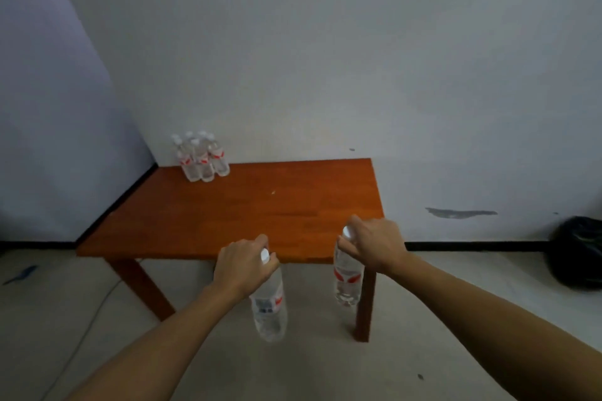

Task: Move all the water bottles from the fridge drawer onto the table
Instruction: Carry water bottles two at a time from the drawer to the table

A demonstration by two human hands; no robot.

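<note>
My left hand (242,265) grips a clear water bottle (269,306) by its white cap, and the bottle hangs upright below it. My right hand (374,246) holds a second water bottle (348,280) the same way, by the neck. Both bottles hang in front of the near edge of the orange-brown wooden table (260,212), lower than its top. A cluster of several water bottles (202,156) with red labels stands at the table's far left corner. The fridge drawer is out of sight.
The table stands against a white wall, close to the room's left corner. A black bag (578,254) lies on the floor at the right by the wall. A thin cable (94,316) runs across the grey floor at the left.
</note>
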